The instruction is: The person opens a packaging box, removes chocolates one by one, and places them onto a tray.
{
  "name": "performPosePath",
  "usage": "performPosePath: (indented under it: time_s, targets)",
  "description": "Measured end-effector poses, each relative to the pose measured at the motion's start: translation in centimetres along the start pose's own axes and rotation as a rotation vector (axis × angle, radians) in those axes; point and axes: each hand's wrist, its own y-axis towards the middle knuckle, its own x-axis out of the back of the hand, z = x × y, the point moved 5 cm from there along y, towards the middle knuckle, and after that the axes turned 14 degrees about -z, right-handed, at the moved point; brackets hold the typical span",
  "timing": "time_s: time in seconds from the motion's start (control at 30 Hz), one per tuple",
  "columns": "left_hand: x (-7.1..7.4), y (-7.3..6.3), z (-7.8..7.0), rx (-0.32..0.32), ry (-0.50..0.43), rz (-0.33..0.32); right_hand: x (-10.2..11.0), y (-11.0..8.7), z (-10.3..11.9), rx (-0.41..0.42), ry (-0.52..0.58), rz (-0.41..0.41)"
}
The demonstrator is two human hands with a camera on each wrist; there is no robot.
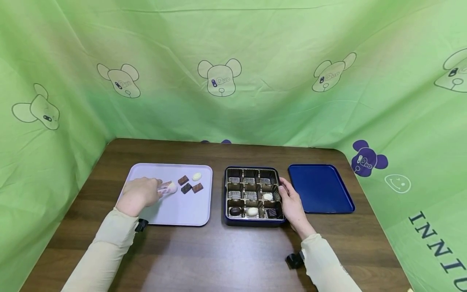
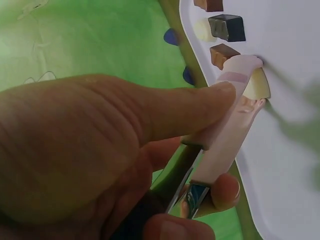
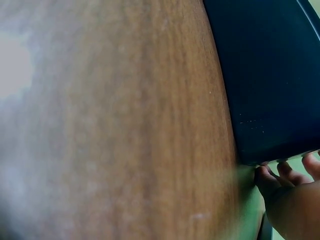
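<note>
My left hand (image 1: 140, 194) is over the lilac tray (image 1: 182, 215), holding a pair of tongs (image 2: 220, 145) with pale pink tips between thumb and fingers. The tips stand around a cream-coloured chocolate (image 2: 258, 84), low at the tray; whether it touches the tray I cannot tell. Beside it lie brown chocolates (image 1: 198, 187), a dark chocolate (image 1: 186, 188) and a white oval chocolate (image 1: 197, 176). My right hand (image 1: 293, 205) touches the right side of the dark blue box (image 1: 255, 223), fingertips against its wall (image 3: 280, 145). Its gold-and-black divided insert (image 1: 251, 187) holds several chocolates, mostly in the front row.
A blue lid (image 1: 321, 188) lies flat on the wooden table (image 1: 240, 259), right of the box. Behind the table and at both sides hangs a green printed cloth (image 1: 219, 113). A gap of bare tabletop separates tray and box.
</note>
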Motion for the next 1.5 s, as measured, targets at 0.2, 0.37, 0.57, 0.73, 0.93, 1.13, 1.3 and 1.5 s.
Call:
performPosePath:
  time_s: [0.2, 0.37, 0.57, 0.73, 0.93, 1.13, 1.3, 1.5]
  targets:
    - [0.2, -0.1, 0.0, -0.007, -0.002, -0.024, 0.0, 0.0, 0.0, 0.011, -0.004, 0.002]
    - [0.5, -0.3, 0.2, 0.007, -0.007, -0.007, 0.1, -0.1, 0.1, 0.004, -0.014, 0.002]
    - [1.2, -0.5, 0.4, 0.014, 0.006, 0.003, 0.1, -0.2, 0.2, 0.004, -0.023, -0.002]
    - [1.7, -0.6, 0.4, 0.020, 0.013, 0.000, 0.2, -0.2, 0.3, 0.009, -0.028, -0.008]
    - [2.5, -0.7, 0.2, 0.001, 0.004, -0.069, 0.1, -0.1, 0.2, 0.006, -0.021, -0.010]
    - [4.0, -0.7, -0.7, -0.035, -0.031, -0.201, 0.1, 0.0, -0.1, 0.006, -0.031, -0.018]
    - [4.9, -0.3, -2.9, -0.171, -0.070, -0.330, 0.1, 0.0, -0.1, 0.020, -0.042, -0.026]
    - [5.6, 0.8, -7.2, -0.339, -0.156, -0.412, 0.0, 0.0, -0.2, 0.023, -0.034, -0.028]
